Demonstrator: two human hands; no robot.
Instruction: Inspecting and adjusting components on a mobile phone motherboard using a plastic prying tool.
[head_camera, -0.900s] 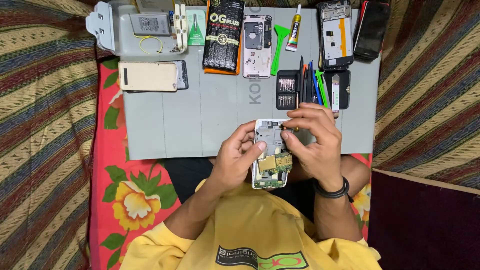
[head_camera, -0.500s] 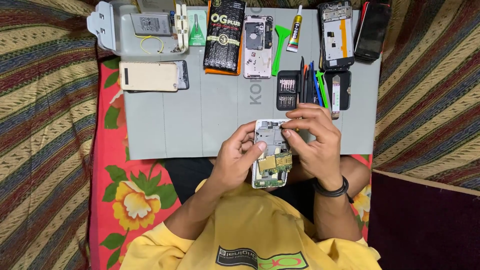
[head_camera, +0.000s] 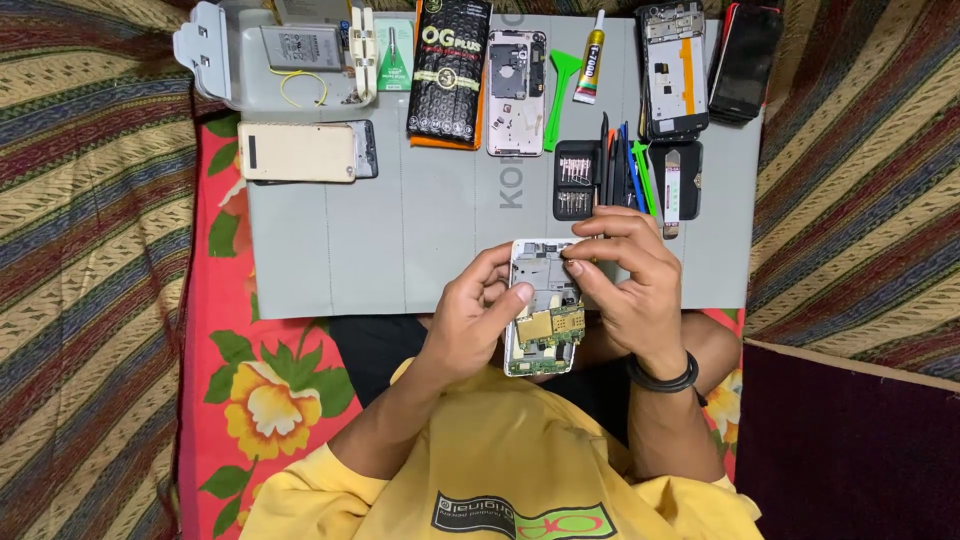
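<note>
**Desk:** What does the frame show?

**Photographer:** A person seated at the near edge of a grey work mat (head_camera: 420, 250) holds an opened phone (head_camera: 543, 308), back cover off and circuit board exposed, just above that edge and over the lap. The left hand (head_camera: 470, 320) is wrapped around the phone's left side, thumb pressed across the board. The right hand (head_camera: 630, 285) pinches at the phone's upper right edge with fingertips closed; whether a small part or tool sits between them is too small to tell.

**Desk:** And around it?

**Photographer:** Along the far edge lie a bare phone frame (head_camera: 516, 92), a green pry tool (head_camera: 560, 90), a glue tube (head_camera: 593, 45) and another stripped phone (head_camera: 672, 68). A screwdriver bit case (head_camera: 576, 180) sits just beyond the right hand; a gold phone (head_camera: 300, 152) rests near the left edge.

**Desk:** Any note on technique?

**Photographer:** In my judgement, it pays to keep the left grip firm on the frame rather than the board, and to work the right fingertips gently, so nothing tiny flicks off onto the patterned bedding.
</note>
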